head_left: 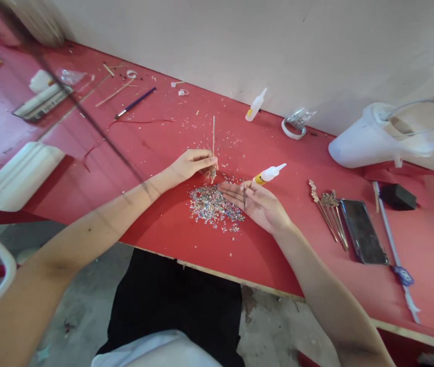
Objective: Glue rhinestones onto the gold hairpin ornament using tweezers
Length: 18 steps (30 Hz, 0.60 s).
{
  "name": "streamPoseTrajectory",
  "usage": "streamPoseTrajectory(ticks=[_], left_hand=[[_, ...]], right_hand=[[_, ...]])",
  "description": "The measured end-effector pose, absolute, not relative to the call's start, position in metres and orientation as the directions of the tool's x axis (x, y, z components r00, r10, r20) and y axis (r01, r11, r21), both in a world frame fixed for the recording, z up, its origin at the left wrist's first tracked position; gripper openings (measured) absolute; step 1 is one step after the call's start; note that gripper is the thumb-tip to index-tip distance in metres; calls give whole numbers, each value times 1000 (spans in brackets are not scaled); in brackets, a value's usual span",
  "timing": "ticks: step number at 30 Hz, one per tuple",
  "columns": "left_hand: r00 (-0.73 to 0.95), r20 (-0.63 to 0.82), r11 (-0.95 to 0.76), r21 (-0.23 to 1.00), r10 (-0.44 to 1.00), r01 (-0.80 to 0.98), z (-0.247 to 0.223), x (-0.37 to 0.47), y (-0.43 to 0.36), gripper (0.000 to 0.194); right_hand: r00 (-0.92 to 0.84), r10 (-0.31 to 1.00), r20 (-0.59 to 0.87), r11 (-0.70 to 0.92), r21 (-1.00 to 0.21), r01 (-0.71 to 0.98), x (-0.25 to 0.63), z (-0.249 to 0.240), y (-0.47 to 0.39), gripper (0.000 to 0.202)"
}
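Observation:
My left hand (201,162) pinches a hairpin (213,133) near its decorated head, its thin metal shaft pointing up and away from me. The head, partly hidden by my fingers, hangs just above a pile of small multicoloured shell-like chips (215,206) on the red table (186,239). At the right side of the pile is my right hand (261,204), palm turned partly upward, fingers stretched towards the chips. A thin dark tool (244,196), seemingly tweezers, is held between its thumb and fingers. Just beyond that hand lies a white glue bottle (269,174) with a yellow label.
Another glue bottle (255,105) and a tape roll (293,128) lie near the wall. On the right are several decorated hairpins (333,216), a phone (362,230), a black block (398,197) and a white jug (362,135). A paintbrush (136,103) and white lamp-like device (18,176) are leftward.

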<state>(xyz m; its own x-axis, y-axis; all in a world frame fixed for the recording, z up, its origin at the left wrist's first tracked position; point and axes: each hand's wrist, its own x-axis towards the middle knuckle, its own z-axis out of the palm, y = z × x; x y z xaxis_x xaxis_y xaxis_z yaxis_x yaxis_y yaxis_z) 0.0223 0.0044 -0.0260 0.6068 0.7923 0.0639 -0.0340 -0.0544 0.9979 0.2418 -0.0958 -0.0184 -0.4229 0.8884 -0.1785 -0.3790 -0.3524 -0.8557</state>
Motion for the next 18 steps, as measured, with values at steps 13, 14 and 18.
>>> streamPoseTrajectory(ticks=[13,14,18], left_hand=[[613,63,-58,998,787,-28,-26,22,5,24],[613,59,-55,998,788,-25,-25,22,4,24],[605,62,-68,998,794,-13,-24,23,4,26]], right_hand=[[-491,857,-159,-370,-852,-370,240,-17,-98,15],[-488,859,-156,-364,-856,-367,240,-18,-98,14],[-436,887,-150,-332,-865,-377,240,-19,-98,13]])
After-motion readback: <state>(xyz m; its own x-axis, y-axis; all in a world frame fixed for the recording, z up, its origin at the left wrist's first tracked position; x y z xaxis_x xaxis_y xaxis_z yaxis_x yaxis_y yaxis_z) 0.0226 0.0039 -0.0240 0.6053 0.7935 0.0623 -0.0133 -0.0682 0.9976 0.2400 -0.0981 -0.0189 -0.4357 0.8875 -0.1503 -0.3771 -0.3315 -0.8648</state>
